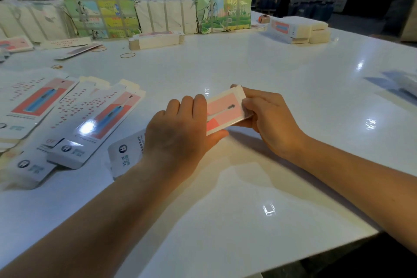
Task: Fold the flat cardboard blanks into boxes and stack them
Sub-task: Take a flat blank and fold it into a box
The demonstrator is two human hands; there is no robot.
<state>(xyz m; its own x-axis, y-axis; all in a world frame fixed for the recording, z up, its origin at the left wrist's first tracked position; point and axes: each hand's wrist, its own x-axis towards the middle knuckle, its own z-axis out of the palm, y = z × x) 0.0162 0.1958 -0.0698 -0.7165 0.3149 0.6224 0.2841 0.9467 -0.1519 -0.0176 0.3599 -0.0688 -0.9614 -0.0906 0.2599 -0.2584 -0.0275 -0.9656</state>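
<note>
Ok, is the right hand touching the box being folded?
Touching. The head view shows the right hand with fingers curled on the far end of the box, pressing at its end flap, while the left hand holds the near part.

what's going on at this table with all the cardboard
A person is folding a pink and white carton above the white table. The left hand grips its middle while the right hand pinches the far end flap. Flat blanks lie spread to the left, unfolded.
</note>
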